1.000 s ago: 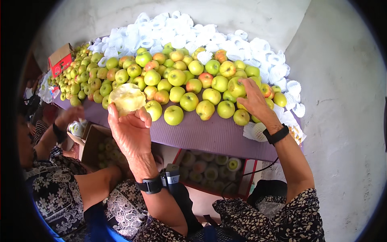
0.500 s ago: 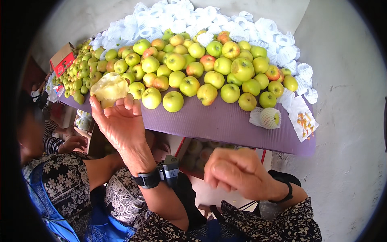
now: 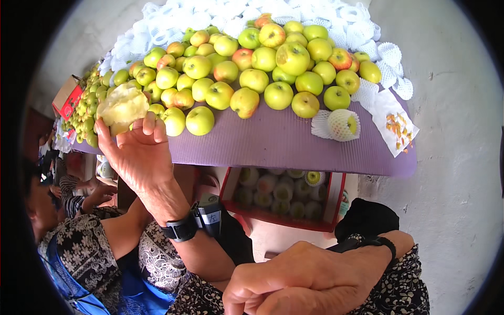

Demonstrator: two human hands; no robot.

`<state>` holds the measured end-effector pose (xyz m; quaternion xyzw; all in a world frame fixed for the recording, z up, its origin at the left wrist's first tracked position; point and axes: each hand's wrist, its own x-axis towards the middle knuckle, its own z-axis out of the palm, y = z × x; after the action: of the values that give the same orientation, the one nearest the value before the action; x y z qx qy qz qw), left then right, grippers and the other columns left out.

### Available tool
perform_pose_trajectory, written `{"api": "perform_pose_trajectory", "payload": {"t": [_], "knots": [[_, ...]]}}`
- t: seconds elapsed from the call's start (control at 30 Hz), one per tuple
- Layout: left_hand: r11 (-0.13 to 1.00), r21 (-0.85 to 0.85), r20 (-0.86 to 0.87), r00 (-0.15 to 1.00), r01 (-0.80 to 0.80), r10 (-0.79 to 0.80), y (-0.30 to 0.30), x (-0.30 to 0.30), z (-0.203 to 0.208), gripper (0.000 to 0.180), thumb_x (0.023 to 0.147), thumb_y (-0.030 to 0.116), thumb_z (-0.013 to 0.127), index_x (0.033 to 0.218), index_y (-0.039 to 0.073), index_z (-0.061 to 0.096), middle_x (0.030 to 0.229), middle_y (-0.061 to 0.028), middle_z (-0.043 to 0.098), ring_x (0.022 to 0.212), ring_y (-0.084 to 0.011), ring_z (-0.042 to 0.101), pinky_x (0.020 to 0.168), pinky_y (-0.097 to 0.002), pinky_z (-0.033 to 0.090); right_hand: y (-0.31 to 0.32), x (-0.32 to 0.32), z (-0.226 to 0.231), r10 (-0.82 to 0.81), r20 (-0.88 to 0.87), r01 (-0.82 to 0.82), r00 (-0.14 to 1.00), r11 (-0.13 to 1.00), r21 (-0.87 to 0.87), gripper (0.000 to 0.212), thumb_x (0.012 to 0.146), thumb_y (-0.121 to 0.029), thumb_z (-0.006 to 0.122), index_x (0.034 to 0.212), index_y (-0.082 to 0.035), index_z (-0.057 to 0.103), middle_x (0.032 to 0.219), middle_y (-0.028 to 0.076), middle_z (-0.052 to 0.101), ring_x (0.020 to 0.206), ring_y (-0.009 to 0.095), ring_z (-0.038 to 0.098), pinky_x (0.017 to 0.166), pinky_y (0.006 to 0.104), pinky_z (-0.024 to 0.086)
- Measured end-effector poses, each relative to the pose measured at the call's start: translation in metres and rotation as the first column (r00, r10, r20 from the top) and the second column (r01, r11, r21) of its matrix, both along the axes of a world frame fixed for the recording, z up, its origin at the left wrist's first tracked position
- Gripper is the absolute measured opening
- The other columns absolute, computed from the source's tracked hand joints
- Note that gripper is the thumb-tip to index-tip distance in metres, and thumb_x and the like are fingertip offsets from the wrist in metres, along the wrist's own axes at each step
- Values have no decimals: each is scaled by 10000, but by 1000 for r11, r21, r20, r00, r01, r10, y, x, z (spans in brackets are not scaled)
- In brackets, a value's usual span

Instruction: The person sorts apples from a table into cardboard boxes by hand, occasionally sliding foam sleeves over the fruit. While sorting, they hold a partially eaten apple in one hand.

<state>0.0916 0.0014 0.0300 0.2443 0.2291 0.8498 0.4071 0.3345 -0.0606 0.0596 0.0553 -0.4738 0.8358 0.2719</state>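
A pale-fleshed, partly eaten apple (image 3: 123, 107) is pinched in the raised fingers of my left hand (image 3: 139, 155), above the left part of the apple pile. My left palm faces up toward me, and a black wristband with a small grey device is on that wrist. Close to my body at the bottom, my right hand (image 3: 302, 278) is curled with its back upward. Its fingertips are hidden, so whatever it might hold cannot be seen. Loose green-yellow apples (image 3: 202, 89), some blushed red, lie on the purple table (image 3: 252, 139) beyond both hands.
White foam nets (image 3: 210, 18) are heaped behind the apples. One netted apple (image 3: 343, 125) and a white paper with brown bits (image 3: 397, 126) lie at the right. Below the table edge stands a red-rimmed box (image 3: 336, 202) of netted apples. A person (image 3: 79, 236) sits at my left.
My right hand has dropped toward my body, staying curled. My left hand still holds the apple. The view has shifted, and the box under the table shows more fully.
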Motion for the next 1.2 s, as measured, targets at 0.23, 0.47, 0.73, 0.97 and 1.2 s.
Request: {"api": "perform_pose_trajectory", "payload": {"t": [0.23,0.47,0.73,0.97,1.2], "knots": [[989,3,-92,985,147,-146,7,25,3,548,844,454,601,1153,12,508,884,-99,566,622,-153,360,506,-268,302,-5,11,0,-46,-137,43,989,999,-22,372,1015,-267,321,887,16,525,762,67,500,696,132,488,631,278,422],[986,-13,-110,980,165,-166,11,46,2,526,869,490,541,1115,26,526,875,-99,609,559,-189,455,461,-294,346,-11,28,-8,-3,-29,2,1000,1000,-23,462,1011,-354,289,922,25,537,769,62,513,610,100,451,559,234,408],[995,-47,-135,986,91,-97,18,61,3,465,847,473,593,1049,56,556,687,-45,515,590,-158,359,484,-267,285,6,47,24,365,249,-254,897,887,-386,564,985,-475,278,975,15,556,761,43,517,529,12,381,427,166,283],[993,-51,-119,987,103,-109,20,69,1,443,848,466,595,1023,60,555,693,-50,521,577,-155,357,484,-262,291,15,55,24,181,484,-68,856,968,-242,526,984,-452,312,994,24,535,766,75,554,570,102,504,495,216,386],[991,-48,-169,977,121,-128,21,60,1,492,854,470,581,1090,41,538,848,-83,586,574,-159,397,476,-267,321,80,79,22,-951,286,856,116,242,457,556,991,-465,264,812,-20,545,522,-22,412,394,43,282,373,189,220]]}}
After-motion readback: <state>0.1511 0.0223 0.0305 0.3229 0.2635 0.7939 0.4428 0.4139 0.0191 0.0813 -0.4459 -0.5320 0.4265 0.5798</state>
